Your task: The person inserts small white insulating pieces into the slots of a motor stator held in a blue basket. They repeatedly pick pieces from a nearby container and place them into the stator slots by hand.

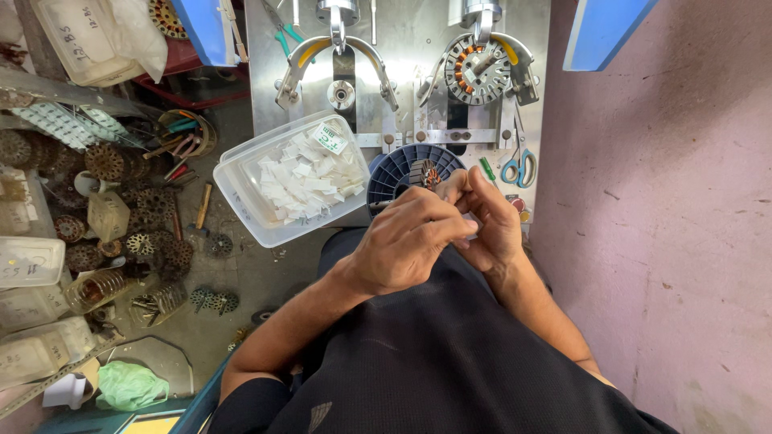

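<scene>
Head view: a clear tub of white slips sits at ten o'clock from the hands, a dark blue spool at twelve, scissors at one. The left hand and right hand press together, fingers curled; what they pinch is hidden.

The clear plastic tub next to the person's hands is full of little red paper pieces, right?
Not quite. In the head view the clear plastic tub beside the left hand and right hand holds little white paper pieces, not red ones.
</scene>
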